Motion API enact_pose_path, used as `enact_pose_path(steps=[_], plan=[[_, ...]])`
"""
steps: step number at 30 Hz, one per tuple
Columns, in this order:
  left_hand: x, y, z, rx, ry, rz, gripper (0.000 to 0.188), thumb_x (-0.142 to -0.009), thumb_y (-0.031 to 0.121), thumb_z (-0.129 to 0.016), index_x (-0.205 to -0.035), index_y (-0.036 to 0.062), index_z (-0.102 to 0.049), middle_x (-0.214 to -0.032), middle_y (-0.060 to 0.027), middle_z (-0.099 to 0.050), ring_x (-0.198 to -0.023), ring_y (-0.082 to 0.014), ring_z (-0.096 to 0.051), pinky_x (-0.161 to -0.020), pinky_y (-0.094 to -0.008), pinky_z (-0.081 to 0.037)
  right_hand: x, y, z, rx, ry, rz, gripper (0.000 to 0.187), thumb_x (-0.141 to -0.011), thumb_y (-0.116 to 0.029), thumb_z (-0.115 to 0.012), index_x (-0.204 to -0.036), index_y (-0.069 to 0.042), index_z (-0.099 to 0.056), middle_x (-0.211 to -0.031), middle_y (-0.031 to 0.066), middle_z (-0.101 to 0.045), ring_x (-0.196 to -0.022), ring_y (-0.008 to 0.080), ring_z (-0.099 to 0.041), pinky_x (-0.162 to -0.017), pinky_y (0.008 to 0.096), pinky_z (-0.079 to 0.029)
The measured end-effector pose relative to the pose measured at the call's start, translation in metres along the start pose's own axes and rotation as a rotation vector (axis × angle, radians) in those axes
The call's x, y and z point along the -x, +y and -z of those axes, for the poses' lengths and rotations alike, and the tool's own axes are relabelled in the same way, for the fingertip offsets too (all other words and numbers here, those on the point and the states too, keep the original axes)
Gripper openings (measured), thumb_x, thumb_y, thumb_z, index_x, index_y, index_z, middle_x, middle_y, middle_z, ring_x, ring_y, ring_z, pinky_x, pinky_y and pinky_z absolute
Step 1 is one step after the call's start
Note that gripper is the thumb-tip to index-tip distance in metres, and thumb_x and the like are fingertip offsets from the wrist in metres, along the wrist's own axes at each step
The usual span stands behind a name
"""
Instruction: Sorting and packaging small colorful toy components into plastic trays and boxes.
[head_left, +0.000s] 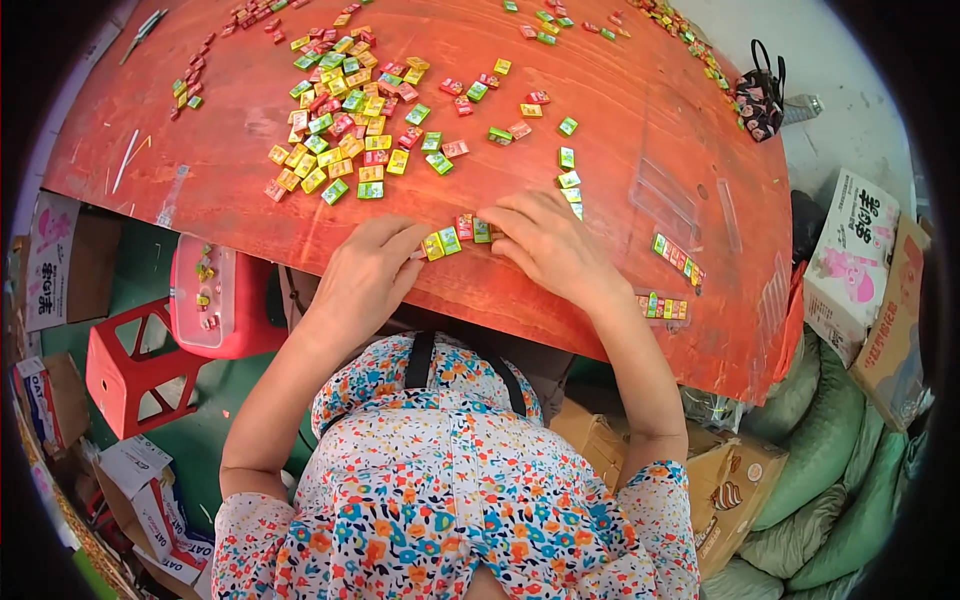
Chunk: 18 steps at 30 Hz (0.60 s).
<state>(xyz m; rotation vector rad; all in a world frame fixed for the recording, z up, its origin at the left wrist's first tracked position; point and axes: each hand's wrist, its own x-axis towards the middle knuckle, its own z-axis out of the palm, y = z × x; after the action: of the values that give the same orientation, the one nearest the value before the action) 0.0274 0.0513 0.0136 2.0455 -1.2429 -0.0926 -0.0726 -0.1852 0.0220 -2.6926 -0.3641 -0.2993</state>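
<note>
Between my hands, near the table's front edge, lies a short, slightly uneven row of small boxes: a yellow box (433, 246), a green box (449, 240), a red box (465, 228) and a green-and-yellow box (482, 231). My left hand (368, 262) is closed, its thumb and fingertips at the yellow box on the row's left end. My right hand (548, 243) curls over the right end, fingers on the green-and-yellow box. Its fingertips partly hide that end.
A loose heap of small boxes (345, 125) spreads beyond my hands. Filled clear trays (664, 307) lie at the right, by empty clear trays (664, 198). A red stool (140, 370) and a red chair holding a plastic tray (205, 295) stand left; cartons (850, 255) stack right.
</note>
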Motion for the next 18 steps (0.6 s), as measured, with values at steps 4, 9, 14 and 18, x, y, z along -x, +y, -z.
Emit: enact_pose_path(steps=[4, 9, 14, 18], plan=[[-0.001, 0.002, 0.004, 0.085, -0.037, 0.047, 0.042, -0.078, 0.006, -0.072, -0.118, 0.0019, -0.061, -0.106, -0.0147, -0.059, -0.097, -0.0349, -0.061, -0.081, -0.0435, -0.052, 0.003, -0.008, -0.005, -0.057, -0.01, -0.05, 0.042, -0.08, -0.014, -0.074, -0.12, -0.007, -0.062, -0.112, 0.01, -0.061, -0.105, 0.0311, -0.058, -0.091, 0.0416, -0.047], [-0.01, -0.006, -0.003, 0.064, -0.036, 0.079, 0.045, -0.075, 0.013, -0.077, -0.117, 0.0034, -0.063, -0.102, -0.0127, -0.057, -0.094, -0.0318, -0.061, -0.078, -0.043, -0.052, -0.001, -0.006, -0.008, -0.113, -0.009, -0.072, 0.043, -0.08, -0.014, -0.074, -0.12, -0.005, -0.062, -0.112, 0.0099, -0.061, -0.105, 0.0313, -0.058, -0.089, 0.0416, -0.047], [-0.013, -0.011, -0.005, 0.064, -0.081, 0.035, 0.035, -0.075, 0.016, -0.077, -0.106, 0.0032, -0.068, -0.095, -0.0115, -0.056, -0.091, -0.0295, -0.06, -0.075, -0.0413, -0.052, -0.008, -0.01, -0.008, -0.078, -0.041, -0.115, 0.043, -0.08, -0.018, -0.074, -0.119, -0.005, -0.063, -0.107, 0.0089, -0.061, -0.102, 0.0291, -0.058, -0.09, 0.0411, -0.045], [-0.01, -0.006, -0.011, 0.013, -0.037, 0.082, 0.032, -0.076, 0.015, -0.076, -0.105, 0.0039, -0.068, -0.093, -0.011, -0.056, -0.09, -0.0294, -0.06, -0.075, -0.0409, -0.052, -0.012, -0.014, -0.012, -0.016, -0.033, -0.103, 0.041, -0.08, -0.02, -0.074, -0.118, -0.006, -0.064, -0.104, 0.0089, -0.06, -0.1, 0.0287, -0.058, -0.089, 0.0406, -0.044]])
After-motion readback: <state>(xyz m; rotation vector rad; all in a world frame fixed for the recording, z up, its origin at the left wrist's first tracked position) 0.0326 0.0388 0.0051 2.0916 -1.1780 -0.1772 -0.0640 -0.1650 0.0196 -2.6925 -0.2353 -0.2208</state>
